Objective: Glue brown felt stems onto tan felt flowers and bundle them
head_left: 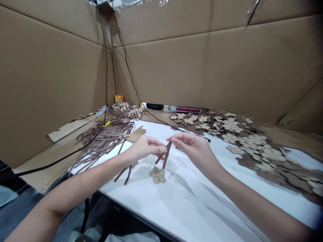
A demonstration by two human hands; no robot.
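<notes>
Left hand (pixel 145 148) and right hand (pixel 191 145) pinched brown strips (pixel 167 155) over flower cutout (pixel 157 175) on counter (pixel 181 205); looked mid-bundling, ends need aligning.

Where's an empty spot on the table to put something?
The biggest bare patch of white table is at the near edge, between the forearms, nearer than the flower cutout. A smaller one lies beyond the left hand and right hand pinching brown strips. Crowded: strip pile left, flower heap right.
</notes>
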